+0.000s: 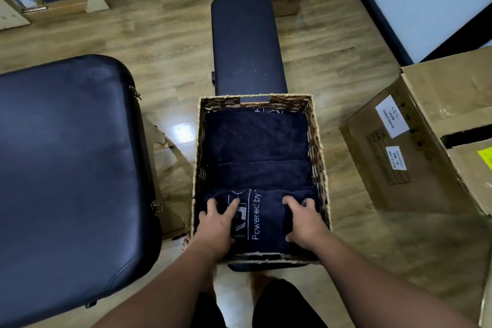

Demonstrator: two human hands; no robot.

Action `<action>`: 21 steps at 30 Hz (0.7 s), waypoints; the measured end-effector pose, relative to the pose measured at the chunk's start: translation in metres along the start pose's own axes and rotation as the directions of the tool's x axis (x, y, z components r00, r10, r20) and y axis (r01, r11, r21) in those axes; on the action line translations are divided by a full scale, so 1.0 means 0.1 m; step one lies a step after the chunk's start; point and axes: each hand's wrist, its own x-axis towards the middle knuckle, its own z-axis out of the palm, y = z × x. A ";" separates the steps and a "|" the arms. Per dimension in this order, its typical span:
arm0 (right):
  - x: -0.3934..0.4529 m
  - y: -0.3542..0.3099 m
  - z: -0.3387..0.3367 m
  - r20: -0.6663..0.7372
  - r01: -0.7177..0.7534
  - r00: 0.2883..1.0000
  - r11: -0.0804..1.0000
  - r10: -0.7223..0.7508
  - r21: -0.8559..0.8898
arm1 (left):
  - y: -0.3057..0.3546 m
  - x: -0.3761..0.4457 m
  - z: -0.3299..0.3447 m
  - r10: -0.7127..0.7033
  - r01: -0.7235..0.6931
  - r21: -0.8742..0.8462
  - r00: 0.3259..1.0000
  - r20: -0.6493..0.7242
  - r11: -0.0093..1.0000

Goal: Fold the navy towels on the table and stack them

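1. Left hand (pixel 217 224) lies with fingers spread flat on the folded towel (pixel 262 217).
2. Right hand (pixel 304 221) presses the same towel, fingers loosely bent.
3. Under both, the towel sits in the basket (pixel 318 141), other towels (pixel 255 146) beyond the fingertips.

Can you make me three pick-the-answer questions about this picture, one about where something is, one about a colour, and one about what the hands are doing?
1. Where are the folded towels?
A. On the floor
B. In the woven basket
C. In the cardboard box

2. What colour is the writing on the nearest towel?
A. White
B. Red
C. Yellow

3. What are the left hand and right hand doing?
A. Hanging in the air
B. Holding the box
C. Resting on the nearest towel

Answers:
1 B: the navy towels lie inside the basket walls.
2 A: "Powered by" shows in white letters.
3 C: both hands touch the towel at the basket's near end, fingers spread.
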 end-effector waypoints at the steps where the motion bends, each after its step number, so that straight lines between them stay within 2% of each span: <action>1: 0.02 0.02 -0.01 0.021 0.005 1.000 1.000 -0.006 0.013 | -0.02 0.02 -0.01 0.005 -0.005 -0.007 1.000 -0.004 1.000; 6: -0.12 0.14 0.07 0.092 0.072 0.993 0.997 -0.073 0.007 | -0.06 -0.11 -0.06 0.089 -0.091 -0.078 0.996 -0.029 0.993; 15: -0.60 0.14 -0.02 0.021 0.180 0.983 0.983 -0.181 0.039 | -0.11 -0.53 -0.26 0.030 -0.040 -0.296 0.999 -0.039 0.954; 18: -0.65 0.21 -0.07 0.030 0.185 0.982 0.981 -0.187 0.049 | -0.14 -0.65 -0.33 0.021 -0.035 -0.301 0.999 -0.050 0.953; 21: -0.66 0.23 -0.15 0.031 0.194 0.979 0.971 -0.200 0.143 | -0.16 -0.78 -0.43 0.045 -0.071 -0.314 0.995 -0.089 0.947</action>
